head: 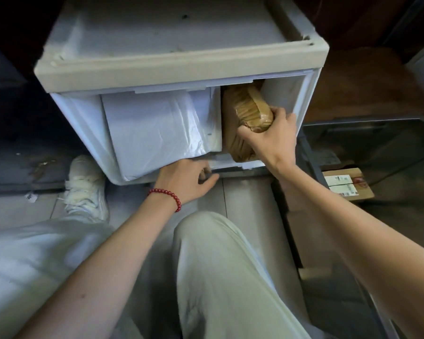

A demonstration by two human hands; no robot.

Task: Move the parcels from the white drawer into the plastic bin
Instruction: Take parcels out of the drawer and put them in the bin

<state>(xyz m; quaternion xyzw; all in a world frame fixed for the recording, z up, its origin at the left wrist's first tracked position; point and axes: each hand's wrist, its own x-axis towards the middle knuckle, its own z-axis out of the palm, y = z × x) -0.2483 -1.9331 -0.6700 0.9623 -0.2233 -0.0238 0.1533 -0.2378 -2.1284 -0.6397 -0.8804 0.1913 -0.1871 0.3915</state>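
Head: illegible label (339,184) on cardboard parcel (366,192)

white label (340,184) on cardboard parcel (353,189), print too small to read

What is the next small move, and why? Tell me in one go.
Probably lift the brown parcel up out of the white drawer and swing it right toward the plastic bin. The right hand already grips its near end, the left hand holds the drawer's front edge, and the bin sits open just to the right.
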